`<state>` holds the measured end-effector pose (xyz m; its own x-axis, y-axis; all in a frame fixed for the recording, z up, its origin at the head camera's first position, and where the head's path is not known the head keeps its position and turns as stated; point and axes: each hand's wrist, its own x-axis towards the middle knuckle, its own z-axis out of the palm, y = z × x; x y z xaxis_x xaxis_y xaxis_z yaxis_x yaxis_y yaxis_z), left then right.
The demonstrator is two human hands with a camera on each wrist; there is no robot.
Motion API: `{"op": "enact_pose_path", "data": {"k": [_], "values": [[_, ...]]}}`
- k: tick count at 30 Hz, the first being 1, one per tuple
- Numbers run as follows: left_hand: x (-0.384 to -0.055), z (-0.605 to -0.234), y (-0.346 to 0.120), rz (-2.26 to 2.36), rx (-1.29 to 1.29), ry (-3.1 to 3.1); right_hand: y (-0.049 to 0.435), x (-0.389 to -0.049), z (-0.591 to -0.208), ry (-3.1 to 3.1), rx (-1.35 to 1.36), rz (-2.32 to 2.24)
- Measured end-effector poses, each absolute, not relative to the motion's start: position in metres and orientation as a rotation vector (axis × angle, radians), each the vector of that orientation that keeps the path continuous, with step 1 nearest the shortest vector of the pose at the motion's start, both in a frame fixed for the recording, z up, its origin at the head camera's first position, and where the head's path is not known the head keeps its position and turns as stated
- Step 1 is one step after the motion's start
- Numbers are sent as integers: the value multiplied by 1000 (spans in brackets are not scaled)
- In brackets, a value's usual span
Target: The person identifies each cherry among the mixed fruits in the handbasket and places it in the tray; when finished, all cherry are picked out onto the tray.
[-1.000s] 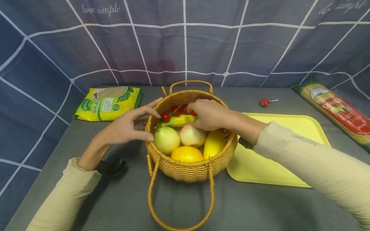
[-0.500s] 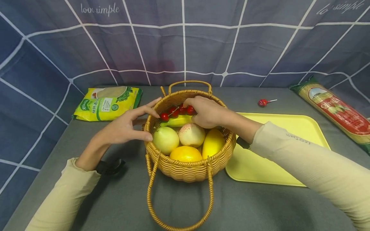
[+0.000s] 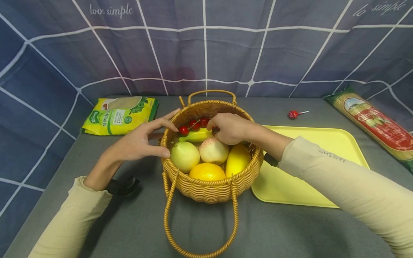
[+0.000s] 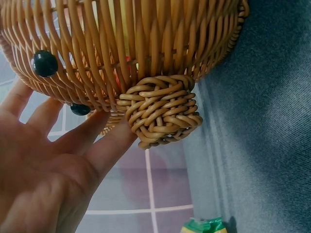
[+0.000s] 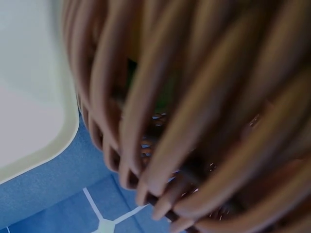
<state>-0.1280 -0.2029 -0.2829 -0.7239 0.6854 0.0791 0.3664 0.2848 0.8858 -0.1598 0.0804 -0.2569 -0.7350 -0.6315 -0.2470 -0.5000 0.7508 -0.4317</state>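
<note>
A round wicker basket (image 3: 206, 193) stands in the middle of the table, filled with fruit. Against its left side, my left hand (image 3: 137, 141) rests with fingers spread, thumb and index finger at the rim. In the left wrist view, the fingers (image 4: 104, 150) stretch along the basket's outer weave (image 4: 160, 111). My right hand (image 3: 232, 128) reaches inside, fingers curled down over a small dark patch; what they touch is hidden. Near it lie red cherries (image 3: 194, 124), a banana (image 3: 195, 135) and a peach (image 3: 213, 150). A pear (image 3: 185, 156), a lemon (image 3: 207, 172) and a mango (image 3: 238, 159) fill the front.
A yellow tray (image 3: 290, 186) lies to the right, partly under my right forearm. A red lollipop (image 3: 293, 114) is behind it. A pasta bag (image 3: 371, 122) lies far right, a yellow Knorr packet (image 3: 119, 116) back left. One basket handle (image 3: 169, 218) hangs toward me.
My right hand has shifted slightly within the basket, and its fingers now cover the rightmost cherry's earlier spot. The left hand has stayed at the basket's side.
</note>
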Motion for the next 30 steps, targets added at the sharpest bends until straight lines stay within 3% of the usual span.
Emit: {"op": "enact_pose_path", "data": {"k": [18,30], "values": [[-128,-284,-203,1393,943,2256,79,-158,-258,2567,-892,-507],[-130,-283,-203,1404,949,2243,92,-150,-240,2536,-983,-893]]}}
